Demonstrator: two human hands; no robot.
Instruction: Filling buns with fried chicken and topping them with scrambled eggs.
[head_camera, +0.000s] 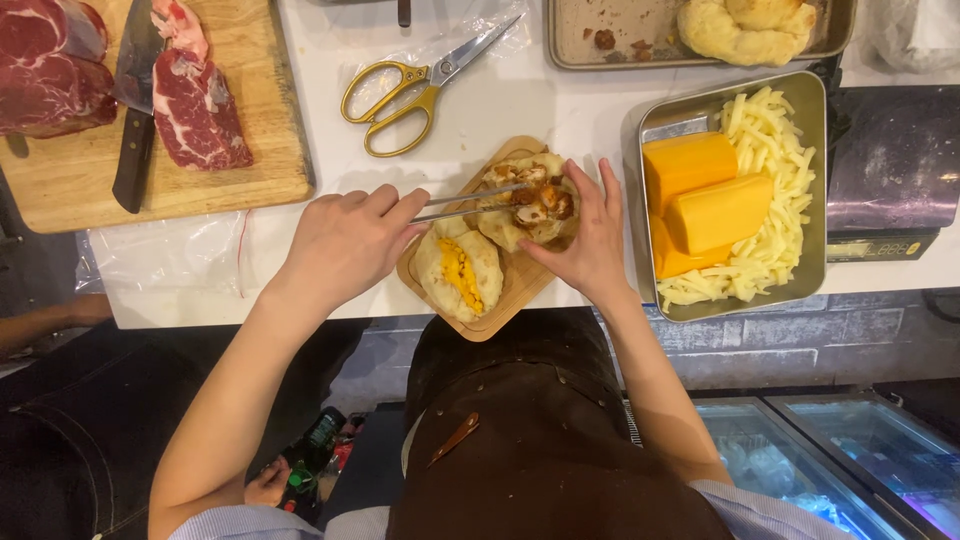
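And there the left hand (345, 240) was, fingers pinched tight on a pair of slim metal tongs (470, 200), tips reaching across into the filling of a pale, split-open stuffed bun (530, 205). The right hand (590, 245) cupped that bun from its far side, fingers spread and pressed to the dough. Both hands sat close together over a small rounded wooden serving board (520, 285) on the white surface (520, 110), the bun right between them. Just below the tongs, nearer the person, lay a second bun (460, 272) with an orange streak down its middle.

The filling was hard to read, browned glossy chunks only. The tong tips were lost in it.

Beyond the right hand stood a steel tray (812, 180) of smooth orange cheese blocks (705, 195) on pale cheese sticks (775, 150). Above the left hand lay yellow-handled scissors (405, 95); further out, marbled raw meat (195, 110) and a dark-handled knife (135, 140) on a wooden cutting board (260, 160), cut off at the edge.
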